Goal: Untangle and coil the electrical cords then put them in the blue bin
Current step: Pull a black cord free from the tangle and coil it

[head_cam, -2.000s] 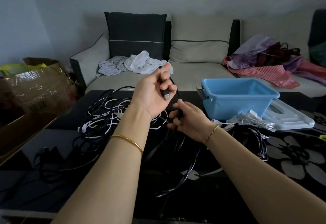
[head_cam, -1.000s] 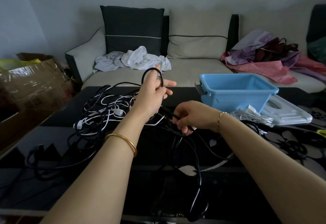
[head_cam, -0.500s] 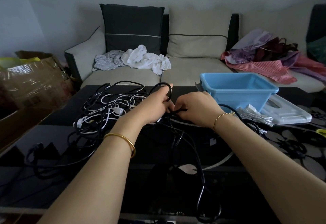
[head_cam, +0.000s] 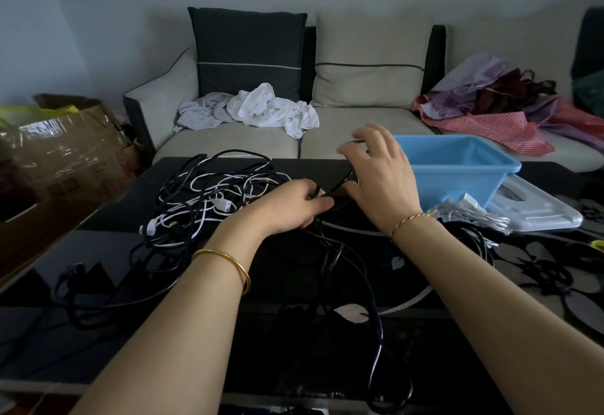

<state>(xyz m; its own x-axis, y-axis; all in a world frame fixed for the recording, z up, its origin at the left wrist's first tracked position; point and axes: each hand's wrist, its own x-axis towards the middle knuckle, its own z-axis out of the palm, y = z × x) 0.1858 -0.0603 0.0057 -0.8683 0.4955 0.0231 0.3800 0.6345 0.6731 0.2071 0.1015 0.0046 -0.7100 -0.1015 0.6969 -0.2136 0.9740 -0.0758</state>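
A: What are the hands doing with the cords?

B: The left hand (head_cam: 294,207) has its fingers (head_cam: 322,203) curled round a black cord (head_cam: 338,186), gripping what looks like a small gathered loop low over the tabletop (head_cam: 39,326). The right hand (head_cam: 384,186) is raised just beside it with its fingers spread. The same cord rises from the left grip to the right fingertips. Whether thumb and forefinger pinch it or it merely lies across them, I cannot tell.

A: And the rest of that cord?

B: It trails from below the left fingers toward the person in loose curves. I judge this coil is only just begun.

A: Where is the blue bin?

B: The blue bin (head_cam: 457,186) stands just beyond the right fingers, to their right. No cord shows in the part of its inside that I can see. Its lid (head_cam: 539,215) lies beside it.

A: So is nothing finished?

B: Very little, I think. A white bundle (head_cam: 470,217) lies near the right wrist, by the bin's front wall. It looks gathered, but it is outside the bin. To the left of the left fingers, a tangle (head_cam: 209,192) of black and white cords is spread over the tabletop, unsorted.

A: What remains?

B: Nearly everything, by my reckoning: finish winding this cord, separate and coil those in the tangle, then put every coil in the bin.
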